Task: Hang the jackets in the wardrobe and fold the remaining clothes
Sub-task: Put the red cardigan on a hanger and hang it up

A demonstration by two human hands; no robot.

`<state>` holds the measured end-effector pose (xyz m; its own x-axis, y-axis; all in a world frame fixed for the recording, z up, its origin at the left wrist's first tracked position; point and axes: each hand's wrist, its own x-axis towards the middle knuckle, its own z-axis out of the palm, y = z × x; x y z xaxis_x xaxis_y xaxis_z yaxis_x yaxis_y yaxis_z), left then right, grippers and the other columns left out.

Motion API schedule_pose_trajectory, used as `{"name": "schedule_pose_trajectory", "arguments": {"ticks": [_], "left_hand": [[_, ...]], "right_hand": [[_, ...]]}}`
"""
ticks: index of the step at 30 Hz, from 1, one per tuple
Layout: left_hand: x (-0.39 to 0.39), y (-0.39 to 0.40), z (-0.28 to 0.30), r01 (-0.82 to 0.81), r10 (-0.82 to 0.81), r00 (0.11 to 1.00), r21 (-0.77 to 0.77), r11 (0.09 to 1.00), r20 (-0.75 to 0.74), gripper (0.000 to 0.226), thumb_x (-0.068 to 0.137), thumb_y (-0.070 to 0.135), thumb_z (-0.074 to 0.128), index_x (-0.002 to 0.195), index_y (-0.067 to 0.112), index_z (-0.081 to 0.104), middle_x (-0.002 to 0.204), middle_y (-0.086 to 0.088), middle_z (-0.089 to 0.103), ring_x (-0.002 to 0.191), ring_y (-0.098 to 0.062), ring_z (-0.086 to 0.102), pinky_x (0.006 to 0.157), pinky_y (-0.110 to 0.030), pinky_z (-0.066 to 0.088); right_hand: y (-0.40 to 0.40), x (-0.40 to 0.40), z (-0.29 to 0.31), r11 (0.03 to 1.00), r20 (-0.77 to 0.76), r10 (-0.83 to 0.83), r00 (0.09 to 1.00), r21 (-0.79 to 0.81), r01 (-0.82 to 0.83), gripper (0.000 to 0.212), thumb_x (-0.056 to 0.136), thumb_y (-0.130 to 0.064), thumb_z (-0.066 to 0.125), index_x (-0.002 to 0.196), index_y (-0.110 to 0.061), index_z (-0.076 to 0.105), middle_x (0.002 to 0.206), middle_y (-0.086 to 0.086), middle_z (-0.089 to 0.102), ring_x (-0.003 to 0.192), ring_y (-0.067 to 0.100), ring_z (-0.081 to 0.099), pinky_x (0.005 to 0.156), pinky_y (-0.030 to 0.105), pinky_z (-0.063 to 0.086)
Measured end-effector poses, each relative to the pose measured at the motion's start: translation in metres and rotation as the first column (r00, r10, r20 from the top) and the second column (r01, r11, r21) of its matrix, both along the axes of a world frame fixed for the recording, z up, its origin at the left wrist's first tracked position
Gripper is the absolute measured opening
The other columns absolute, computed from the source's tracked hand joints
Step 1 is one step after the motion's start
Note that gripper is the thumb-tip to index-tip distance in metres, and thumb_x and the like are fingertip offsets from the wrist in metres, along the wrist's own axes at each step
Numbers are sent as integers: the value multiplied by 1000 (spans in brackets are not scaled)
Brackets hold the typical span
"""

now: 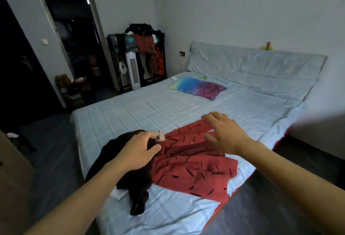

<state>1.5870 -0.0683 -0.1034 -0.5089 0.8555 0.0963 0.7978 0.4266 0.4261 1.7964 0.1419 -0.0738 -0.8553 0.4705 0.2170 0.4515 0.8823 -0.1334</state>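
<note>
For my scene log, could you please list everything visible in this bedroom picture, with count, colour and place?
red garment with black dashes: one, red, spread on the bed's near end
black garment: one, black, heaped left of the red one
small pale tag: one, whitish, at the left hand's fingertips
light blue bed sheet: one, pale blue, covering the bed
multicoloured pillow: one, blue and purple, near the headboard
black clothes rack: one, loaded with clothes, far corner
white tower fan: one, beside the rack
dark doorway: one, left wall
left hand: on the black garment, pinching the tag
right hand: fingers spread above the red garment
</note>
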Motion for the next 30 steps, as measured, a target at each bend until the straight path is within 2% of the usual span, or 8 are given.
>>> {"name": "schedule_pose_trajectory", "arguments": {"ticks": [4,10,14,17,24,30], "left_hand": [[5,57,-26,-31,36,997,-69,997,65,47,94,46,59,133,22,52,133,4,54,109,-15,55,99,-32,44],[15,138,-69,-17,31,985,-83,996,172,44,93,47,60,129,22,57,126,5,58,103,-8,57,92,-26,45],[10,179,-111,10,32,975,-188,982,222,43,93,47,58,128,22,55,125,2,58,111,-12,55,100,-32,45],[-8,217,-135,19,38,967,-219,975,252,44,94,46,57,130,20,54,128,1,57,113,-12,55,101,-31,45],[-82,301,-171,-55,100,929,-134,989,357,40,95,39,60,127,15,57,128,-5,59,111,-20,57,98,-33,45],[-134,311,-201,-213,241,836,-115,970,492,39,97,39,56,128,15,56,130,-5,58,114,-21,57,99,-34,46]], "right_hand": [[54,-6,-16,997,-61,23,998,-66,-27,62,92,-41,56,147,-23,34,146,2,39,131,28,40,102,43,41],[136,-16,-40,985,-7,0,1000,-175,-1,63,92,-40,58,148,-22,35,145,6,40,132,30,39,105,46,40],[178,-35,-59,963,-46,-34,998,-269,21,60,93,-38,59,146,-20,38,144,7,42,130,30,42,105,47,40],[204,-48,-87,948,0,-23,1000,-319,21,61,93,-38,60,147,-22,37,146,4,40,131,28,41,105,48,40],[284,-119,-106,949,146,-49,988,-301,91,63,92,-33,62,148,-20,37,148,9,40,132,31,42,107,46,39],[318,-214,-129,955,211,91,973,-296,-25,62,91,-33,61,147,-19,39,146,9,43,130,29,45,106,46,40]]}}
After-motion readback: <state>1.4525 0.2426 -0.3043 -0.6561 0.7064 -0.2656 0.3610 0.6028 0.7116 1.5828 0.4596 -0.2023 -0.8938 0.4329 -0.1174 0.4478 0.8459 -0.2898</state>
